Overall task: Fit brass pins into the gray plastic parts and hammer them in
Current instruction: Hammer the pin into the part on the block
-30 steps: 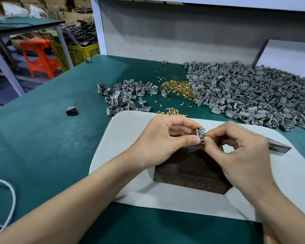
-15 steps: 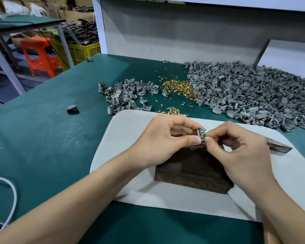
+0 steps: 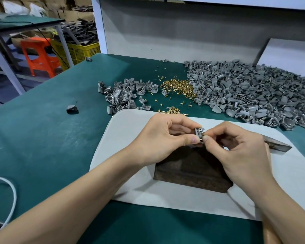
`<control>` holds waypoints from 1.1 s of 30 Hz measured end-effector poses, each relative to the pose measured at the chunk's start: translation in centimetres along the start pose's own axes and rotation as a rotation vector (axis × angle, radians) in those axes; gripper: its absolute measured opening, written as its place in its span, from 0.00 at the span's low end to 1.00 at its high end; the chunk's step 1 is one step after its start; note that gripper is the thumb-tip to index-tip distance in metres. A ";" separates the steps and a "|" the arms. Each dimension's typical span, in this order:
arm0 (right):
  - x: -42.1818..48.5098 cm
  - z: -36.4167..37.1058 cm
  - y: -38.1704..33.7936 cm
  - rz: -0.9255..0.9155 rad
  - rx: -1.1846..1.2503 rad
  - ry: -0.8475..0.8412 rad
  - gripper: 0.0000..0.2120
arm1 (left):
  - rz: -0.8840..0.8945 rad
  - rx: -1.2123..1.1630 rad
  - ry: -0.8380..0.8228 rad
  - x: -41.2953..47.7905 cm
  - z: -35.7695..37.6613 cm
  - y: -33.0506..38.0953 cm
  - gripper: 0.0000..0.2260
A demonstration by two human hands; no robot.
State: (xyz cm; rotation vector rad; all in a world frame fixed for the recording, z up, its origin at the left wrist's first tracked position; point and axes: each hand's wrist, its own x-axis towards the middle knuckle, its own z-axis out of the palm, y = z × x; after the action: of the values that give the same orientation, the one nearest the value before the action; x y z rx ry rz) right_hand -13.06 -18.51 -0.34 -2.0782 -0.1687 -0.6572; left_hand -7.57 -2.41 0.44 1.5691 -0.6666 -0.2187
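Holding unchanged, my left hand [image 3: 162, 138] and right hand [image 3: 239, 150] both pinch the small gray plastic part [image 3: 199, 131] above the dark wooden block [image 3: 190, 173], presumably seating an unseen brass pin; hammering not yet begun.

To your left the green table [image 3: 42, 138] lies open, broken only by one stray gray part [image 3: 72, 109] and a white cord [image 3: 10, 191] at the near edge. Past the white mat [image 3: 130, 124], a small heap of gray parts [image 3: 120, 95], the brass pins [image 3: 179, 88] and the big gray heap [image 3: 253, 97] crowd your forward reach. The back panel [image 3: 165, 32] closes it off behind them. A dark block [image 3: 192, 169] occupies the mat's middle.
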 end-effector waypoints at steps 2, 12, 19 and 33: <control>0.0 0.0 0.0 0.005 0.005 -0.001 0.09 | 0.003 -0.003 0.002 0.0 0.0 -0.1 0.11; 1.3 -1.3 0.4 0.141 0.346 -0.063 0.08 | -0.028 -0.130 0.003 0.3 0.1 -0.3 0.10; 2.7 -6.1 4.6 0.599 -0.677 0.085 0.19 | 0.003 -0.168 0.028 0.0 -0.3 -0.1 0.09; -0.7 -8.4 0.8 1.033 0.200 -0.011 0.10 | -0.025 0.098 0.052 -1.8 -2.0 -3.3 0.06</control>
State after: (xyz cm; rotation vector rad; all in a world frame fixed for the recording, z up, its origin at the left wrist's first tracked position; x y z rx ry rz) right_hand -16.61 -25.66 2.36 -1.6659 0.7602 0.0154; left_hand -7.04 0.12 -2.90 1.6723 -0.6256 -0.1650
